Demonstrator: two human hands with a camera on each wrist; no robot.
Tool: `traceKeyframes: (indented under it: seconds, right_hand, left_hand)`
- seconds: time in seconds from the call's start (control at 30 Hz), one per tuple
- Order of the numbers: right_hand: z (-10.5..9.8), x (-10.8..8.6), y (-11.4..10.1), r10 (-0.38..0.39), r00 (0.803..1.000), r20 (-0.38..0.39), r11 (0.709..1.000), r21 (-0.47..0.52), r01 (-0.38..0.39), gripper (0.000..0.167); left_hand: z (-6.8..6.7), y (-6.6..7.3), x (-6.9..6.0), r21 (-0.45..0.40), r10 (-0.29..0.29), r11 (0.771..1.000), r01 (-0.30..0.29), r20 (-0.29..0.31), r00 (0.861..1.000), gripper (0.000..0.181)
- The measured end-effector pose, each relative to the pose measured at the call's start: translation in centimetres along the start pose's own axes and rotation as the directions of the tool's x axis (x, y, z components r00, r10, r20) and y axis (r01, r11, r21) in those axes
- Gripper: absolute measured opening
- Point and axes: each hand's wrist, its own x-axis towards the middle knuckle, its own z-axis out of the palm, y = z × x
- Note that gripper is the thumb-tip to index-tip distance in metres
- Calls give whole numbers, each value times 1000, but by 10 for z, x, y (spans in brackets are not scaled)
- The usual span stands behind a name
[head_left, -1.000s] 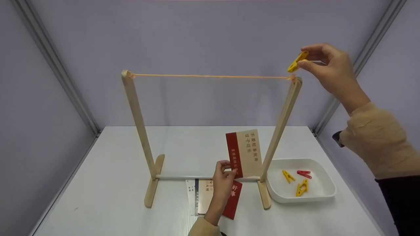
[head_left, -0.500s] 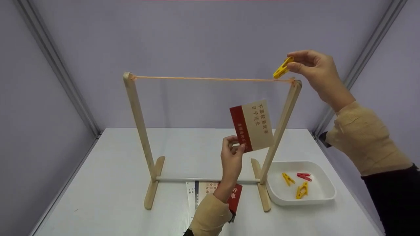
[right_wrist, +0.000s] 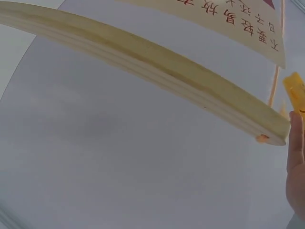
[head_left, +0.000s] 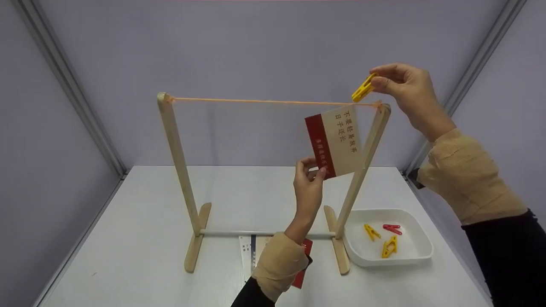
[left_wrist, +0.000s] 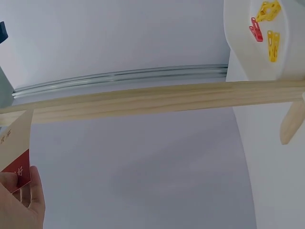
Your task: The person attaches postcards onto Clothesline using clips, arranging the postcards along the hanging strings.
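Observation:
My left hand [head_left: 309, 187] pinches the lower left corner of a red and cream card [head_left: 339, 138] printed with characters. The card tilts a little, its top edge close to the orange string [head_left: 256, 101] near the right post; whether they touch I cannot tell. My right hand [head_left: 407, 91] holds a yellow clothespin [head_left: 364, 88] between thumb and fingers, its tip just above the string over the card's top right corner. In the left wrist view the same card [left_wrist: 14, 148] shows partly, cut by the frame's edge. The right wrist view catches the clothespin [right_wrist: 296, 93] close to the string.
A wooden frame, with a left post [head_left: 179, 162] and a right post [head_left: 362, 175], carries the string. Several other cards [head_left: 246, 256] lie beneath my left forearm. At the right, a white tray [head_left: 420, 251] holds two yellow clothespins [head_left: 389, 247] and a red clothespin [head_left: 392, 229].
The left hand has lifted the card from near the frame's bottom bar up to the string. My right hand has come left and slightly down with the clothespin.

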Motion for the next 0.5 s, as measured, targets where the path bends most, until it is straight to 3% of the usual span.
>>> traceKeyframes:
  seconds: [0.5]
  right_hand:
    - [1,2,3,12,1000,-4,985,-171,-12,23]
  left_hand:
    - [9,-3,3,7,-12,1000,12,-2,1000,24]
